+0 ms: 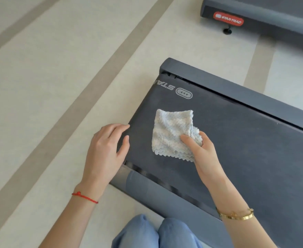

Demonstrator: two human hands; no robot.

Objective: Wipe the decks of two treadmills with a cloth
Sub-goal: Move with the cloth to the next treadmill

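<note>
Cloth (pixel 172 133), pinched at its lower-right corner by the right hand (pixel 203 154), lies flat mid-frame on the near treadmill's belt (pixel 245 149), whose unwiped length stretches rightward; left hand (pixel 107 149) rests relaxed on the belt's left end.

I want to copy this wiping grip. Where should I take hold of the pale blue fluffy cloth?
At the pale blue fluffy cloth's folded right corner, coming from the right as the right hand does: its layers bunch there, while the rest lies flat.
</note>
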